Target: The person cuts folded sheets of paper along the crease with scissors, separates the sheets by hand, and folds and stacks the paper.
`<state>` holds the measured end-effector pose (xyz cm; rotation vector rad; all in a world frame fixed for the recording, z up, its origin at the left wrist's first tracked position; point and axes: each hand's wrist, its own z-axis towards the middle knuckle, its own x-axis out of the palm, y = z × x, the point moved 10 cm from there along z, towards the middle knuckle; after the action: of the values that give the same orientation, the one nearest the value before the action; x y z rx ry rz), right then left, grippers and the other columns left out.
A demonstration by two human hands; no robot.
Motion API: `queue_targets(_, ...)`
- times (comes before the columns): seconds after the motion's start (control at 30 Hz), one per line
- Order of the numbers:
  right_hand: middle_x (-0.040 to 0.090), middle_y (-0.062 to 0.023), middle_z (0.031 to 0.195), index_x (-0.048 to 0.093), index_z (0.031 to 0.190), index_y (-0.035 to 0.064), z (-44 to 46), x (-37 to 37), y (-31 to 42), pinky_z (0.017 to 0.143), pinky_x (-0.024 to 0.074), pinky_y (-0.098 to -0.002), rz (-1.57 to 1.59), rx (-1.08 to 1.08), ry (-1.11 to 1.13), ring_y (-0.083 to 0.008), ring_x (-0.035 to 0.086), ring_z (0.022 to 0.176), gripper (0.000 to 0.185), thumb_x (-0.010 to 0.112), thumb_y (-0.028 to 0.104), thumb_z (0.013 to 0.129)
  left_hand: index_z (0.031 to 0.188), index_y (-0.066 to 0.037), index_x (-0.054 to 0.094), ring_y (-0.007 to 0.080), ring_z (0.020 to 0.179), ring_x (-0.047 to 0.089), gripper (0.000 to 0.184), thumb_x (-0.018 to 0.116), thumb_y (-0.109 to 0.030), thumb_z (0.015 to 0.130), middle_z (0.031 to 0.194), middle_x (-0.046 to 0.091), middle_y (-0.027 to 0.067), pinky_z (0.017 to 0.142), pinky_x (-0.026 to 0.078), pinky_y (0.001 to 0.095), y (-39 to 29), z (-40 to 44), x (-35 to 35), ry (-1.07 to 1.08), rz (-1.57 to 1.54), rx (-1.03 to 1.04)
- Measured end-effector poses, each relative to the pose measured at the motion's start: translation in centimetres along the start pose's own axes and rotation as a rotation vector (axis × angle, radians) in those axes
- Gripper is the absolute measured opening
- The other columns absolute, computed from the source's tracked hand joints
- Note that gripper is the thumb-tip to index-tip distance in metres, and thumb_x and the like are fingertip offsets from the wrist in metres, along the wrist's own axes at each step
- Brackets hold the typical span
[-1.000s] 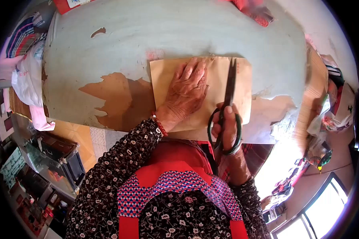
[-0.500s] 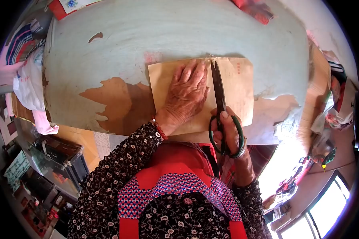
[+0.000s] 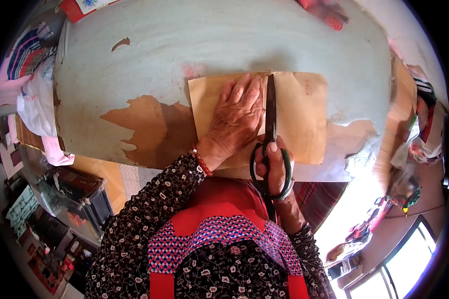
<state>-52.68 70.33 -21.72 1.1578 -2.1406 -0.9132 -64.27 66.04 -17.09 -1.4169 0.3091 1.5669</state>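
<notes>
A brown paper sheet or envelope (image 3: 299, 119) with small red print near its upper right lies close to the table's near edge. My left hand (image 3: 238, 114) rests flat on its left half, fingers stretched out and pointing away from me. My right hand (image 3: 275, 167) is wrapped round the dark green handles of large scissors (image 3: 271, 107). Their long dark blades lie together over the middle of the paper, just right of my left fingers, with the tips at its far edge.
The pale table (image 3: 224, 40) has peeled brown patches. A red item (image 3: 334, 20) lies at the far right and a red box (image 3: 71, 11) at the far left. A white plastic bag (image 3: 35, 99) hangs at the left edge; more bags (image 3: 404, 184) are at the right.
The scissors and my right hand have moved left across the paper, to beside my left hand. The paper's right part has shifted slightly right. My left hand stays nearly in place.
</notes>
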Motion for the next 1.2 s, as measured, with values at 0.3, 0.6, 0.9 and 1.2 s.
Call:
queue_targets(0.3,0.051,-0.0022,0.062,0.052,0.110,-0.0052,-2.0,-0.2,0.0,0.044,0.0350,-0.0234,-0.190,-0.065,-0.083,-0.0072,0.042,0.048,0.046,0.046,0.038,0.092,0.114,0.004,0.057,0.0279,0.118,0.045,0.041,0.058,-0.018,0.079,0.125,0.050,0.0142,0.097,0.036,0.0424,-0.1,-0.1,-0.2,-0.046,-0.072,0.041)
queue_targets(0.6,0.051,-0.0034,0.072,0.045,0.115,-0.0017,-3.4,-4.0,4.4,0.044,0.0348,-0.0208,0.146,-0.073,-0.200,-0.0080,0.044,0.052,0.060,0.057,0.050,0.085,0.114,0.006,0.055,0.0284,0.120,0.044,0.045,0.064,-0.016,0.076,0.126,0.049,0.0146,0.098,0.036,0.0424,-0.5,0.1,-0.5,-0.038,-0.085,0.072)
queue_targets(0.9,0.048,-0.0038,0.067,0.047,0.109,-0.0026,-2.1,-1.9,0.1,0.046,0.0361,-0.0216,0.025,0.143,0.038,-0.0078,0.043,0.051,0.048,0.047,0.043,0.093,0.121,0.004,0.051,0.0272,0.119,0.043,0.053,0.066,-0.015,0.074,0.127,0.048,0.0120,0.099,0.035,0.0408,-0.3,0.3,-0.1,-0.007,-0.122,0.019)
queue_targets(1.2,0.046,-0.0027,0.067,0.045,0.111,-0.0005,-1.3,-1.6,-0.2,0.043,0.0355,-0.0219,0.205,0.165,0.049,-0.0071,0.041,0.050,0.043,0.048,0.038,0.093,0.123,0.002,0.051,0.0264,0.120,0.042,0.055,0.067,-0.014,0.073,0.128,0.046,0.0108,0.101,0.034,0.0406,-0.5,0.5,0.1,-0.002,-0.108,0.017)
